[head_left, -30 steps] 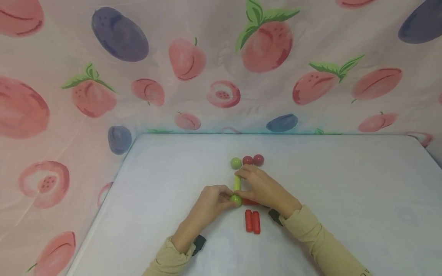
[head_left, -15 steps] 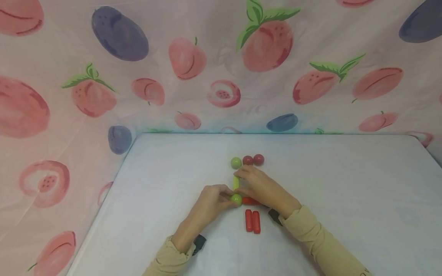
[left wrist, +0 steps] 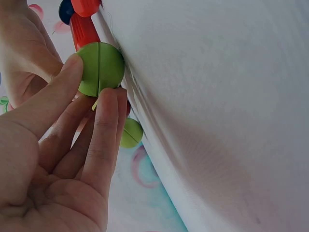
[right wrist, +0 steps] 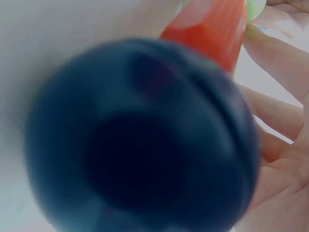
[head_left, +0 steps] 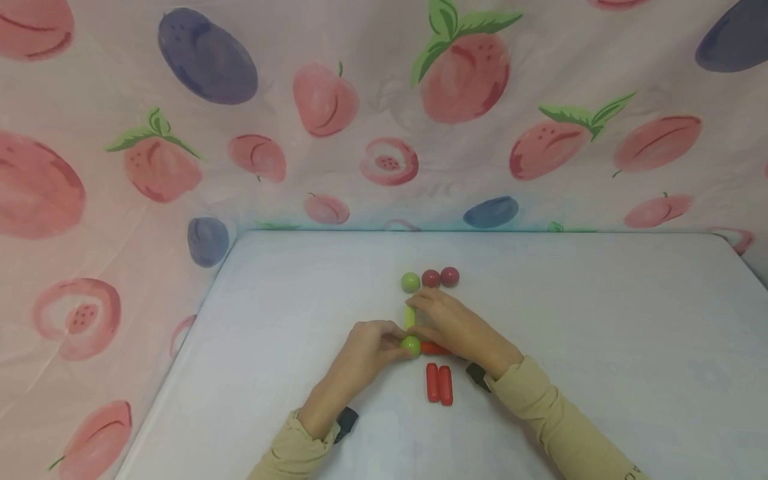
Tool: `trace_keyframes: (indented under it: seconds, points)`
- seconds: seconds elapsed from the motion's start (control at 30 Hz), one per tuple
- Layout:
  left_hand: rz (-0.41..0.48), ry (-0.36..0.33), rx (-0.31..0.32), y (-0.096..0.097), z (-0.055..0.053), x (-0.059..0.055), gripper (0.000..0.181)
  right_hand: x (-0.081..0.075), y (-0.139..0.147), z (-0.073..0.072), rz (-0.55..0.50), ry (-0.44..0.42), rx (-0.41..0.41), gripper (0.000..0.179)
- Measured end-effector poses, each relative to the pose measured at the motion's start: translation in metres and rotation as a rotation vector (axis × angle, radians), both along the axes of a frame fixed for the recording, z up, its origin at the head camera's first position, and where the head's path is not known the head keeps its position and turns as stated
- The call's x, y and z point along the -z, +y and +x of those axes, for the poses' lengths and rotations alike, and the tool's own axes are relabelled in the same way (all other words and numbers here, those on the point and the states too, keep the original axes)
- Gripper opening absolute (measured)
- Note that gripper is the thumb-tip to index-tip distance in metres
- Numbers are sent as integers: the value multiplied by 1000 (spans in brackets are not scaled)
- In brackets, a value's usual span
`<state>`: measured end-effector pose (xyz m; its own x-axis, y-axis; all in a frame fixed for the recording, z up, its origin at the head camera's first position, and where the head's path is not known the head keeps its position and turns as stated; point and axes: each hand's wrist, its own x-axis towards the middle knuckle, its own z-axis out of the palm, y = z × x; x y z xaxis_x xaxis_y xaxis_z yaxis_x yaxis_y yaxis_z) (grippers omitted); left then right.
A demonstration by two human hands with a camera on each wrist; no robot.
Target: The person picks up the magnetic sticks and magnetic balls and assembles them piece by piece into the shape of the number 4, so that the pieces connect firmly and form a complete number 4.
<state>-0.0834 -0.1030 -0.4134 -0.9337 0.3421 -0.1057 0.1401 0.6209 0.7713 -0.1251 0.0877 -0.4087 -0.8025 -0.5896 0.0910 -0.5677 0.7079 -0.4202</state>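
Note:
My left hand (head_left: pixel 363 350) pinches a green ball (head_left: pixel 411 347) between thumb and fingers; the left wrist view shows a groove across this ball. Above it, my right hand (head_left: pixel 453 323) grips a yellow-green stick (head_left: pixel 410 319) by its two ends, the lower one against the ball. A red stick (head_left: pixel 433 349) runs from the ball's right side to beneath my right hand. Large and blurred in the right wrist view is a dark blue ball (right wrist: pixel 140 140), beside the red stick's other end. The head view hides that ball under my right hand.
Beyond the hands sit a second green ball (head_left: pixel 411 283) and two dark red balls, one left (head_left: pixel 431 278) and one right (head_left: pixel 450 276). Two red sticks (head_left: pixel 439 384) lie side by side nearer me. A fruit-print sheet (head_left: pixel 384 120) hangs behind the white table (head_left: pixel 600 320).
The yellow-green stick has shifted slightly left over the held ball. A little more of the red stick shows beside my right hand. Both hands otherwise stay almost in place.

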Motion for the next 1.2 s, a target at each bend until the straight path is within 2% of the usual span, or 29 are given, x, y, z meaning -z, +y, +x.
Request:
trace_keyframes:
  seconds: [0.6, 1.0, 1.2]
  points:
    - [-22, -12, -13, 1, 0, -2, 27, -3, 5, 4, -11, 18, -3, 48]
    - [-6, -16, -5, 1, -1, -2, 28, -10, 13, 17, -15, 48, -9, 48]
    - [-8, -12, -6, 1, -1, 0, 29, -13, 18, 23, -25, 25, -24, 50]
